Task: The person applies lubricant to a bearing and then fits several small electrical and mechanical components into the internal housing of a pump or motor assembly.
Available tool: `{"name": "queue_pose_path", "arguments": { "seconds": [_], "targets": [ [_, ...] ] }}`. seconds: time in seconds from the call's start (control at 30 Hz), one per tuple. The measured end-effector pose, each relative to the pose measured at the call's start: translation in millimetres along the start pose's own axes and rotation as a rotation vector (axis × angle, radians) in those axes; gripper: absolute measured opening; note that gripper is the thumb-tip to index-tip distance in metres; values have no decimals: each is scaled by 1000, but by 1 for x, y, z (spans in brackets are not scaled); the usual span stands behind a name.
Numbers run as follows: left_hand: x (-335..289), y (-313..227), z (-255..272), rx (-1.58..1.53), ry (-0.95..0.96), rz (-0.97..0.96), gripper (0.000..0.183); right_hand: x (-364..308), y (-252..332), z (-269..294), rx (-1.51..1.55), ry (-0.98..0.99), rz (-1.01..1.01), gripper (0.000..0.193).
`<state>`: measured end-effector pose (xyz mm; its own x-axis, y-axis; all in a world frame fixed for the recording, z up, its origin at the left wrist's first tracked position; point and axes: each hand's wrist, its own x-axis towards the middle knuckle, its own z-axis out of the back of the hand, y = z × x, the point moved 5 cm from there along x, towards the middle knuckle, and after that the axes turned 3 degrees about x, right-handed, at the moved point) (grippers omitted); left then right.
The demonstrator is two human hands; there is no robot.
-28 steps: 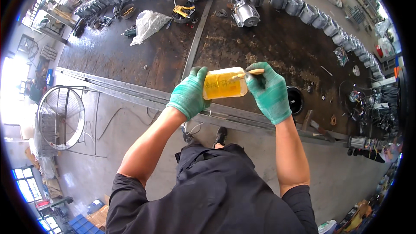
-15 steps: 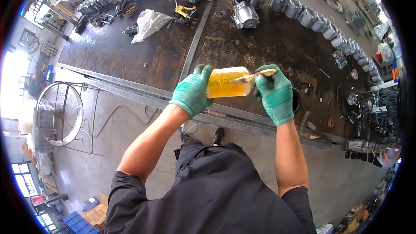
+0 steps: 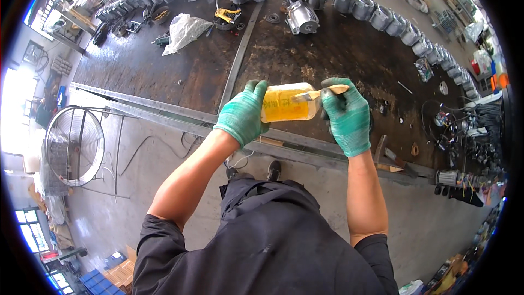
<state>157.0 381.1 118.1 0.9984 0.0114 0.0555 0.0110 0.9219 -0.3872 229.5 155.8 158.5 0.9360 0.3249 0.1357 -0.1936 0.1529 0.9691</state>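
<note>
My left hand (image 3: pixel 244 110), in a green knit glove, is wrapped round the left end of a clear plastic bottle (image 3: pixel 278 112) with yellow liquid inside and marks on its side. A small paintbrush (image 3: pixel 339 89) with a pale wooden handle is pinched in my right hand (image 3: pixel 347 117), gloved the same way. Its bristles lie over the bottle's right half; whether they are inside it or in front of it I cannot tell. Both hands are above the near edge of a dark, stained workbench (image 3: pixel 305 74). The bottle's left end is hidden by my fingers.
Silver motor housings (image 3: pixel 344 0) line the far bench edge. An assembled motor (image 3: pixel 302 17) lies before them, with a plastic bag (image 3: pixel 185 33) farther left. A hammer (image 3: pixel 380 149) lies near my right forearm. A large fan (image 3: pixel 75 145) stands on the floor at left.
The brush has shifted slightly to the right and turned a little in my right hand. My left hand keeps its grip on the bottle, and the view has moved slightly.
</note>
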Motion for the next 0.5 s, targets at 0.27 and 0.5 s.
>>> {"name": "queue_pose_path", "arguments": {
  "seconds": [0.27,0.5],
  "targets": [
    [1,1,-9,-17,34,6,91,-11,-5,-5,-20,-11,107,15],
    [2,30,-20,-70,21,9,89,-26,-21,-41,-85,-15,136,14]
  ]
}}
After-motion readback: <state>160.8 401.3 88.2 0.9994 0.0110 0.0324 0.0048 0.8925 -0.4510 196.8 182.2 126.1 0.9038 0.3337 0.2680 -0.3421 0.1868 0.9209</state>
